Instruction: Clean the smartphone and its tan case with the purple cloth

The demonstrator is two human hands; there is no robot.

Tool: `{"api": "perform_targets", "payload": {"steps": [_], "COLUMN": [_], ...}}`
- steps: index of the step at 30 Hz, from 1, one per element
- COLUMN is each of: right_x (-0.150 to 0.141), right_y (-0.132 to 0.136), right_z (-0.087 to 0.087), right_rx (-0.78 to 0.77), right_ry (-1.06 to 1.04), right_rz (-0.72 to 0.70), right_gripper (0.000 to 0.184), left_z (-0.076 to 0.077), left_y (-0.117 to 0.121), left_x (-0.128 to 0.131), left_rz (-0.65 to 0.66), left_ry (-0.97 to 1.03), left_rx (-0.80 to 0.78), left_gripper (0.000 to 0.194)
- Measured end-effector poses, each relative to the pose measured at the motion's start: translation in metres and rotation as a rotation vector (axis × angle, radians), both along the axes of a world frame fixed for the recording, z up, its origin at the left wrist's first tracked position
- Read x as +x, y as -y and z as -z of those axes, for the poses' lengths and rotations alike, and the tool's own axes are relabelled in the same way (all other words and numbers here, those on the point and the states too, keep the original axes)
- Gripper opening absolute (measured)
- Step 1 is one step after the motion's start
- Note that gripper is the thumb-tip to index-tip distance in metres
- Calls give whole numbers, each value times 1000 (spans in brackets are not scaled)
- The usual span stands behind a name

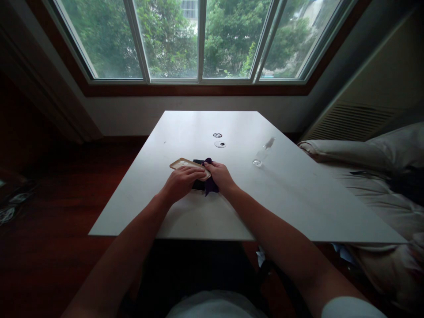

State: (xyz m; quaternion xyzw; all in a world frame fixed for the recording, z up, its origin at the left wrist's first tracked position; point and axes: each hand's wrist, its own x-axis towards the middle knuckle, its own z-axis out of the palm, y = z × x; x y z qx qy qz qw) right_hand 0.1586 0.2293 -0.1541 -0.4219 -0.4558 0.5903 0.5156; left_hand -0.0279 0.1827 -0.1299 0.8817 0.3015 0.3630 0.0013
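My left hand (181, 182) grips a tan phone case (179, 164), tilted, with camera holes at its far left end. A dark purple cloth (211, 187) is pinched in my right hand (221, 175) and pressed against the right end of the case. Beneath both hands a dark phone (198, 185) lies on the white table (185, 221), its middle hidden by the case and my fingers.
A clear spray bottle (263, 153) rests on the table to the right. Two round cable holes (220, 144) lie beyond my hands. A padded sofa (357, 194) stands along the right side, and a window (198, 44) faces me.
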Motion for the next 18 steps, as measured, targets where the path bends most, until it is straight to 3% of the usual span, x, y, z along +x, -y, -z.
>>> {"api": "perform_targets", "payload": {"steps": [3, 7, 10, 14, 18], "right_x": [-1, 1, 3, 1, -2], "right_y": [3, 6, 10, 20, 32], "right_z": [-2, -10, -21, -33, -36], "right_rx": [39, 170, 283, 445, 576], "right_ry": [78, 214, 198, 160, 382], "right_rz": [22, 186, 283, 201, 14], "right_gripper": [40, 47, 51, 47, 41], "left_z": [-3, -6, -7, -7, -9], "left_y": [0, 0, 0, 0, 2], "left_x": [-5, -9, -9, -7, -9], "left_rz": [-69, -117, -103, -48, -76], "left_ry": [-13, -28, -14, 24, 48], "left_rx": [35, 82, 118, 214, 266], "left_gripper": [33, 30, 27, 20, 18]}}
